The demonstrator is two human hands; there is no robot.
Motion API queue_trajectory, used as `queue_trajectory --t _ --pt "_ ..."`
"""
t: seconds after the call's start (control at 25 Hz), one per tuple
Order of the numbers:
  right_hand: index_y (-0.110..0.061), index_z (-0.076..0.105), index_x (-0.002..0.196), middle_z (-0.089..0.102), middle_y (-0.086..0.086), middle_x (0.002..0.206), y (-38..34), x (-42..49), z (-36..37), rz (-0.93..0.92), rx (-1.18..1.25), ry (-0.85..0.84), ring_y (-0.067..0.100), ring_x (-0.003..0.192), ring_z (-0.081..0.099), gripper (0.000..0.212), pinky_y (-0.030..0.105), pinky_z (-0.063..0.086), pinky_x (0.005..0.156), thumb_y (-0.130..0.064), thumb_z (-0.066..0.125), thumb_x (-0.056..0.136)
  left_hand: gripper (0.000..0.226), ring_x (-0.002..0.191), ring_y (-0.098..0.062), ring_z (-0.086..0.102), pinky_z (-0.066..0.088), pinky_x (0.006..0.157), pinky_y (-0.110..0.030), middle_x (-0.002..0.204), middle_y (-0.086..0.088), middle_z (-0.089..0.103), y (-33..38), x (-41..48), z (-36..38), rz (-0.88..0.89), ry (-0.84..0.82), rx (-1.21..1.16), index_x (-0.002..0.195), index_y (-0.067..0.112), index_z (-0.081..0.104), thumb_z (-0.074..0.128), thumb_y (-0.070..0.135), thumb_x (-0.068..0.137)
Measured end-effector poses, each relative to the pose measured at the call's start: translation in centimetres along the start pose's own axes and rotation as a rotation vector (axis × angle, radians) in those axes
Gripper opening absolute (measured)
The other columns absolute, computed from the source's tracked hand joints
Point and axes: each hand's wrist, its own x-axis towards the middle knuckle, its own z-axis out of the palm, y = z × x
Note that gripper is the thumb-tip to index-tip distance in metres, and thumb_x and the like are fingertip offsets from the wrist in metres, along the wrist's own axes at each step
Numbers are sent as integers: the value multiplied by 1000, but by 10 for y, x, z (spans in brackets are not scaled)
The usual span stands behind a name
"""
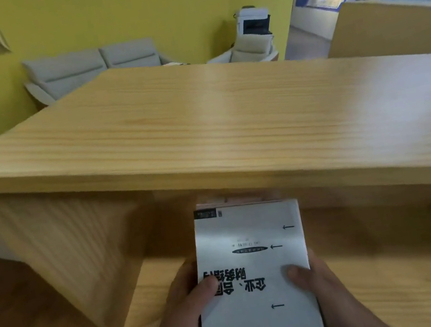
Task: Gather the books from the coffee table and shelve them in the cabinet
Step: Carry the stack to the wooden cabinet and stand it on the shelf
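A stack of books (248, 232) with a white cover on top, printed with black characters and small arrows, is held low in the middle of the head view. My left hand (186, 305) grips its left edge with the thumb on the cover. My right hand (320, 285) grips its right edge the same way. A pinkish book edge shows under the white one at the far end. The stack points into the open space under the top board of the light wooden cabinet (202, 125), above its lower shelf (384, 277).
The cabinet's left side panel (61, 254) stands left of my hands, with brown wood floor (21, 324) beyond it. Behind the cabinet are a grey sofa (89, 64), a pale armchair (249, 49), a white printer (254, 21) and yellow walls.
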Motion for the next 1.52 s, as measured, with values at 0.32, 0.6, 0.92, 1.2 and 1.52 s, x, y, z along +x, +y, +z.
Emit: queue_trajectory --t 0.32,0.6,0.92,1.2,1.52 --pt "-3 65 125 82 8 90 7 85 -49 -100 -219 -66 21 75 79 103 24 59 55 -41 95 34 82 81 -16 77 58 59 -29 95 -1 78 -40 64 4 417 141 9 113 20 61 75 44 37" --pt "-18 50 146 68 20 132 30 130 -70 -223 -111 -368 43 120 65 113 61 49 104 -28 98 44 90 104 -23 72 60 81 -41 115 -3 74 -75 73 -6 795 214 206 126 28 55 83 54 45" --pt "-18 67 112 80 6 100 41 109 -62 -396 -493 -3 30 90 77 35 43 60 78 -48 64 95 105 107 -15 70 62 79 -34 118 9 70 -84 65 -4 845 316 283 145 26 37 81 46 51" --pt "-20 50 126 68 -4 115 65 120 -35 -522 -825 148 17 103 65 28 38 56 89 -35 54 103 97 123 -12 47 48 102 -43 131 10 44 -77 66 1 851 585 595 142 34 35 80 46 57" --pt "-46 35 146 54 -11 144 75 140 -9 -337 -806 -186 15 131 53 81 45 43 115 -52 76 77 110 133 -15 34 39 113 -43 140 10 26 -63 71 -13 714 724 666 150 33 21 82 54 61"
